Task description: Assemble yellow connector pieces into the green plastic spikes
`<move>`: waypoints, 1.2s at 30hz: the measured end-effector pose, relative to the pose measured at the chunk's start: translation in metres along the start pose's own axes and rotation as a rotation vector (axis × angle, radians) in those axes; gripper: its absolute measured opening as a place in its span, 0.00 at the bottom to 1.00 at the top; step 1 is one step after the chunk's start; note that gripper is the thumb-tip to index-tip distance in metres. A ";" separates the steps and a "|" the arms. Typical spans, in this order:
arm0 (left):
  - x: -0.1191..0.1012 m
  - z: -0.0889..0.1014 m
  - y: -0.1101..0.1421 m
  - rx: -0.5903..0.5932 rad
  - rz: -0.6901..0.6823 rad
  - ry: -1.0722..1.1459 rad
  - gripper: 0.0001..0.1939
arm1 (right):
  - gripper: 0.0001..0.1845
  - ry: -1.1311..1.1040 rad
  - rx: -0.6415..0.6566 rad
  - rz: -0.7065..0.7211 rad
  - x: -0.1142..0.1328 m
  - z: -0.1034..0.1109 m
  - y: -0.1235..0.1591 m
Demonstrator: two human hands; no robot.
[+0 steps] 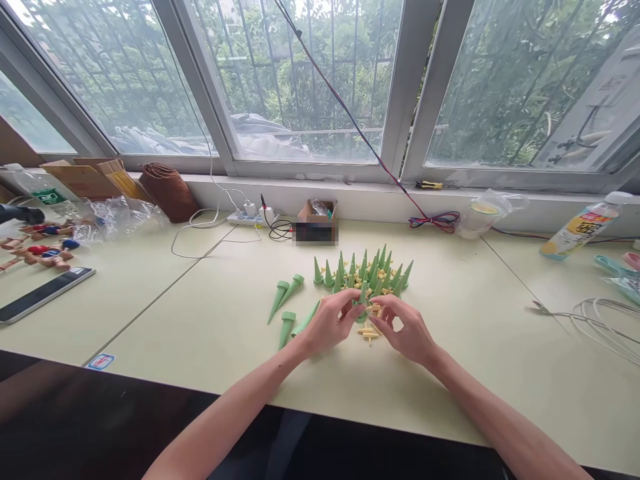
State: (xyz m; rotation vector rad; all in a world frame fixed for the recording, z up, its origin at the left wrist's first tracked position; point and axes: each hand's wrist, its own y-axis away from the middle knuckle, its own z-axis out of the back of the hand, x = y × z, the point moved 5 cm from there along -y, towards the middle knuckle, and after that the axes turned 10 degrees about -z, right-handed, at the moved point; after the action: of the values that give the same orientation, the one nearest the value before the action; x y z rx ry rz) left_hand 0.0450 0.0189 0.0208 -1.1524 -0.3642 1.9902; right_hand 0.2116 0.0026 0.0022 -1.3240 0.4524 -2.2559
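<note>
Both my hands meet at the middle of the pale table (450, 373). My left hand (327, 323) pinches a green cone (361, 312) at its wide end. My right hand (406, 328) pinches a small yellow piece (374, 309) right beside that cone. Just behind them stands a cluster of several upright green cones (364, 270) mixed with small yellow pieces. More yellow pieces (368, 332) lie loose under my hands. Three green cones (286, 300) lie on their sides to the left.
A phone (45, 293) and small wooden figures (37, 250) lie at the far left. A power strip (247, 217), cables and a small box (316, 213) sit along the window sill. A bottle (580, 230) and white cord (600, 320) are at the right.
</note>
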 end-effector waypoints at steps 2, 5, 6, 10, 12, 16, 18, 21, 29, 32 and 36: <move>-0.002 0.001 0.000 -0.024 -0.007 -0.002 0.07 | 0.10 -0.008 -0.013 0.013 0.001 0.000 0.000; -0.004 -0.001 0.001 -0.035 -0.010 -0.011 0.07 | 0.11 -0.023 -0.031 0.034 0.005 0.002 0.000; -0.005 -0.002 0.001 -0.035 -0.007 -0.012 0.07 | 0.11 -0.028 -0.034 0.038 0.006 0.002 0.000; -0.007 -0.005 0.002 -0.044 0.007 0.034 0.07 | 0.11 -0.045 -0.041 0.057 0.008 0.004 0.000; -0.006 -0.006 0.002 -0.054 0.015 0.083 0.06 | 0.11 -0.050 -0.046 0.070 0.007 0.004 0.000; -0.004 -0.005 0.002 -0.108 0.017 0.156 0.05 | 0.12 -0.060 -0.049 0.072 0.006 0.002 0.000; -0.004 -0.005 0.003 -0.132 0.024 0.191 0.05 | 0.11 -0.065 -0.049 0.079 0.007 0.002 0.000; -0.004 -0.006 0.004 -0.141 0.071 0.246 0.07 | 0.11 -0.063 -0.045 0.088 0.007 0.003 0.000; -0.001 -0.006 0.002 -0.076 0.265 0.362 0.12 | 0.10 0.015 -0.060 0.059 0.000 0.003 0.001; 0.001 -0.003 0.001 -0.066 0.217 0.258 0.11 | 0.10 0.087 -0.065 0.128 0.002 0.003 0.002; 0.002 -0.001 0.001 -0.048 0.112 0.088 0.08 | 0.10 0.204 -0.071 0.242 0.004 0.005 0.002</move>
State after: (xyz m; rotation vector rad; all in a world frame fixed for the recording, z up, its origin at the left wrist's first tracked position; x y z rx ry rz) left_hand 0.0451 0.0199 0.0181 -1.3116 -0.3103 2.0284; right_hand 0.2144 -0.0016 0.0068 -1.0132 0.7290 -2.1950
